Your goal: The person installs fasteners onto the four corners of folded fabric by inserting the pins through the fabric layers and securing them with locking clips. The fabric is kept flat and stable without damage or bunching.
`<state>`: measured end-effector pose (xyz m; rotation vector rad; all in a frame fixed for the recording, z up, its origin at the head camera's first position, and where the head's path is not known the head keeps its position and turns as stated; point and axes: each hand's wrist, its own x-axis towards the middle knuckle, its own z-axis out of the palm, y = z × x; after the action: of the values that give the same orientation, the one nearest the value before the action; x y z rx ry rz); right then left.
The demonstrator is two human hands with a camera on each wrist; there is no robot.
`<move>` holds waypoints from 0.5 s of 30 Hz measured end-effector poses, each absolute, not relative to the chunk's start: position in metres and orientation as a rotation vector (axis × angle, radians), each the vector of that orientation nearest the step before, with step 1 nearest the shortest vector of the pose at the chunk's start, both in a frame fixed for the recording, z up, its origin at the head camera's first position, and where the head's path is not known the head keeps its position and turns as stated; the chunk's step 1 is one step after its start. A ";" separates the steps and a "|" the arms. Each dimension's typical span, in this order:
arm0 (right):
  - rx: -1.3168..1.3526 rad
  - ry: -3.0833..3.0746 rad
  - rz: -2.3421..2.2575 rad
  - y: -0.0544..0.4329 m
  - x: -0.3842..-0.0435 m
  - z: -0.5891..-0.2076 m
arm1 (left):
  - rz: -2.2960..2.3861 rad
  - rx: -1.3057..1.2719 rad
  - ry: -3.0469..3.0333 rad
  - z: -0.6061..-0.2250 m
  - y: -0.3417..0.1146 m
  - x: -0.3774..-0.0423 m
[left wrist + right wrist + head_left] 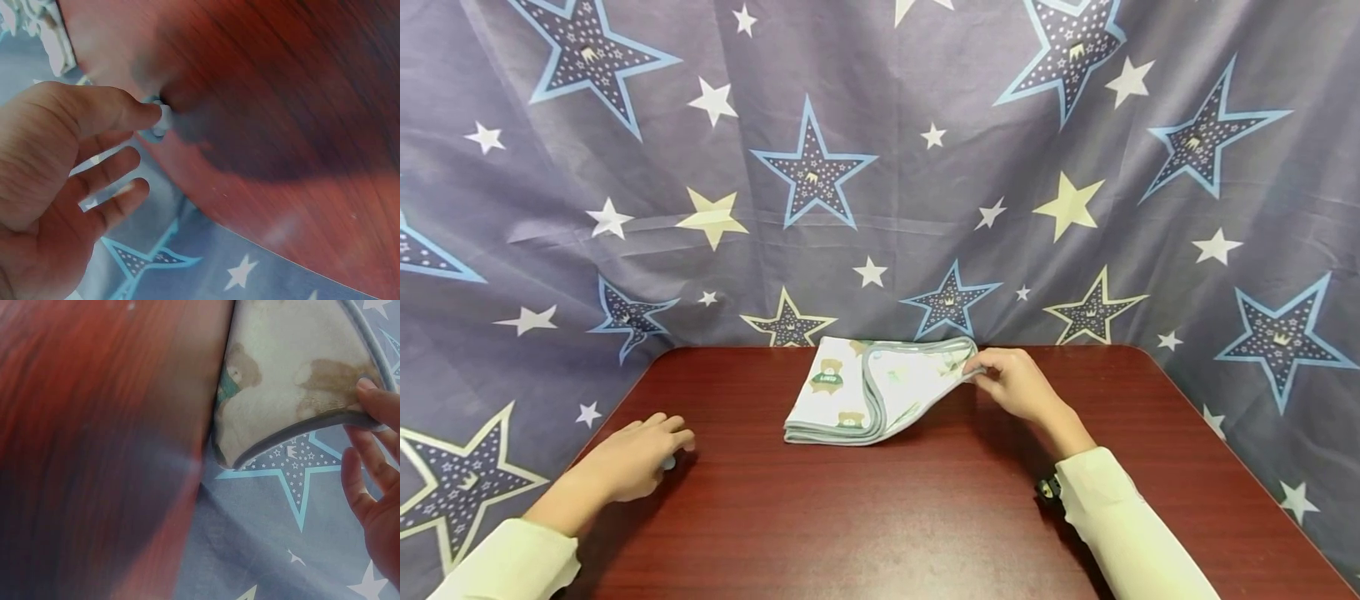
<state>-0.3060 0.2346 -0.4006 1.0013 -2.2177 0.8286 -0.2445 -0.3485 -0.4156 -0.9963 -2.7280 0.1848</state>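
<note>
A folded white baby blanket [842, 392] with bear prints and grey-green edging lies at the far middle of the table. My right hand [1017, 385] pinches its right corner between thumb and fingers. That side is raised off the table, and the edging sags in a curve toward the folded stack. In the right wrist view, the thumb lies over the blanket's corner [337, 381]. Off to the left, my left hand [643, 454] hovers over the table, away from the blanket. Its thumb presses a small pale blue-and-white object [164, 119], whose kind is unclear; the index finger is mostly hidden.
The dark red wooden table [887, 517] has rounded far corners. A grey-blue curtain [880, 208] with stars hangs right behind its far edge and along both sides. A small black device [1048, 489] sits at the right sleeve's cuff.
</note>
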 end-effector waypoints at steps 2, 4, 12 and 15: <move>0.997 -2.222 0.829 0.235 -0.306 -0.401 | 0.167 -1.013 -2.724 -0.416 -0.351 -0.245; 0.996 -2.225 0.832 0.236 -0.306 -0.401 | 0.155 -1.028 -2.723 -0.417 -0.353 -0.245; 1.004 -2.223 0.822 0.235 -0.306 -0.401 | 0.130 -1.014 -2.751 -0.423 -0.357 -0.248; 1.005 -2.218 0.818 0.235 -0.306 -0.400 | 0.087 -1.018 -2.759 -0.426 -0.359 -0.252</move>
<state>-0.3064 0.2352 -0.3997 1.0052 -2.2183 0.8184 -0.2519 -0.3590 -0.4258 -1.0184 -2.7592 0.0866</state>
